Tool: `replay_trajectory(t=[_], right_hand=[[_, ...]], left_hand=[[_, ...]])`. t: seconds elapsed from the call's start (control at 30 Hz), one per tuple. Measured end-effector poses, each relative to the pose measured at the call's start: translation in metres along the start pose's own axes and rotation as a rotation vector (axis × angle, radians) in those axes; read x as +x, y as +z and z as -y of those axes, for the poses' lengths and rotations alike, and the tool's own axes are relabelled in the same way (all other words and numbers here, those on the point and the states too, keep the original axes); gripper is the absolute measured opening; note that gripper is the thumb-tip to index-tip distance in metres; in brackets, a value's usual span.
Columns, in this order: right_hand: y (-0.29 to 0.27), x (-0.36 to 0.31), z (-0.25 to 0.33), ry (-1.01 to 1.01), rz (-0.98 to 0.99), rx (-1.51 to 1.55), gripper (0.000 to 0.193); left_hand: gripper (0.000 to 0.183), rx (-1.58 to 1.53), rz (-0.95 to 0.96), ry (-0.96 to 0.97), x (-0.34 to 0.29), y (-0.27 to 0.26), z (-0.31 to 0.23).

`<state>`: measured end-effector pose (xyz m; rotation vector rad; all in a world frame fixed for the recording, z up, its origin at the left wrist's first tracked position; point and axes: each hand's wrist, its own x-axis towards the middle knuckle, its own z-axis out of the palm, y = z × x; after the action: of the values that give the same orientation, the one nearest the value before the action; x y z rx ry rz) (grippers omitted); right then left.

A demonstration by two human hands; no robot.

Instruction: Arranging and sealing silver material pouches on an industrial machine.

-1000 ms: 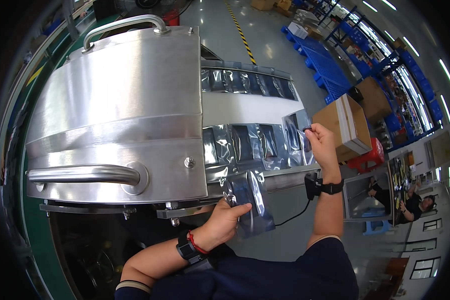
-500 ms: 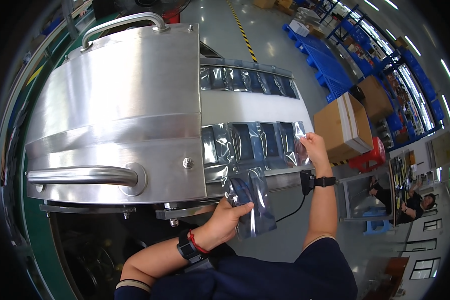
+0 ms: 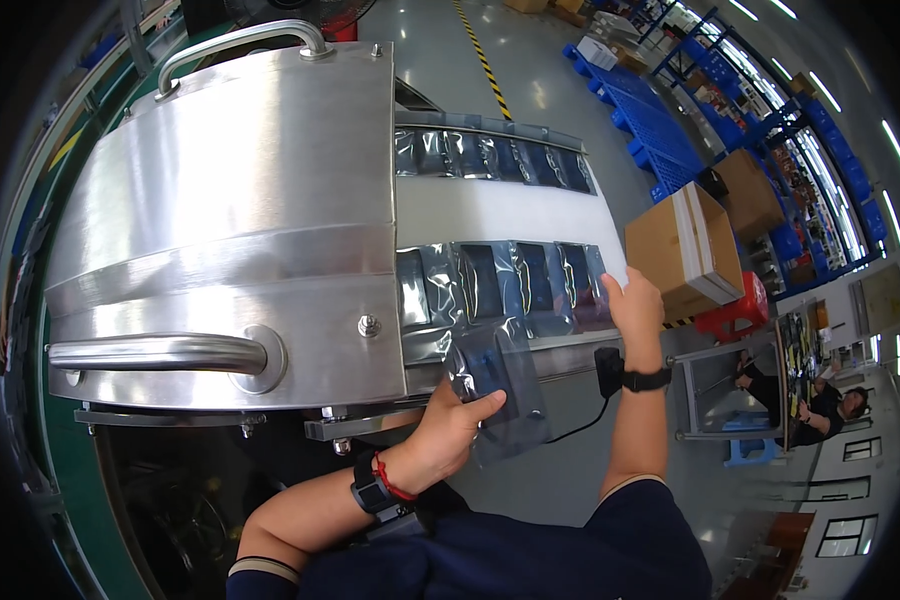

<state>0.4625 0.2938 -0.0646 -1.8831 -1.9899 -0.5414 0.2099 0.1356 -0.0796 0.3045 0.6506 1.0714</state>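
My left hand (image 3: pixel 448 435) is closed on an antistatic bag (image 3: pixel 502 375), a shiny, see-through grey pouch with something dark inside. The thumb presses on the bag's front, and its upper end overlaps the near row of bags. At the right end of that row, my right hand (image 3: pixel 638 308) has its thumb and forefinger apart, next to the edge of the last antistatic bag (image 3: pixel 578 290). Several such bags lie side by side there on the white belt (image 3: pixel 490 212), with dark contents. The row's left end disappears under a stainless steel machine cover (image 3: pixel 230 200).
A second row of bags (image 3: pixel 490 155) lies along the belt's far side. The steel cover has two bar handles (image 3: pixel 160 352). Beyond the belt's right end, a taped cardboard box (image 3: pixel 675 255) stands on a red stool (image 3: pixel 735 310). A co-worker (image 3: pixel 820 415) sits at a table further right.
My right hand has loosened its pinch on the last bag's corner and moved slightly right. That bag now lies flatter. The bag in my left hand has tilted a little.
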Motion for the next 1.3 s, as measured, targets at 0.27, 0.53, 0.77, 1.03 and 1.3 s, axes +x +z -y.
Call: replay_trajectory(t=[0.27, 0.53, 0.77, 1.03, 1.3], right_hand=[[-0.085, -0.046, 0.075, 0.171, 0.907, 1.248, 0.012], [-0.113, -0.011, 0.042, -0.036, 0.189, 0.648, 0.01], [-0.067, 0.04, -0.01, -0.13, 0.132, 0.398, 0.01], [0.031, 0.05, -0.067, 0.498, 0.799, 1.221, 0.008], [0.008, 0.035, -0.044, 0.527, 0.819, 1.067, 0.037]], left_hand=[[0.048, 0.028, -0.019, 0.082, 0.015, 0.018, 0.002], [0.046, 0.134, 0.108, 0.022, 0.012, 0.001, 0.005], [0.05, 0.133, 0.09, -0.192, 0.002, -0.008, 0.011], [0.072, 0.039, 0.031, -0.352, 0.003, -0.013, 0.025], [0.067, 0.035, 0.023, -0.366, 0.003, -0.013, 0.019]])
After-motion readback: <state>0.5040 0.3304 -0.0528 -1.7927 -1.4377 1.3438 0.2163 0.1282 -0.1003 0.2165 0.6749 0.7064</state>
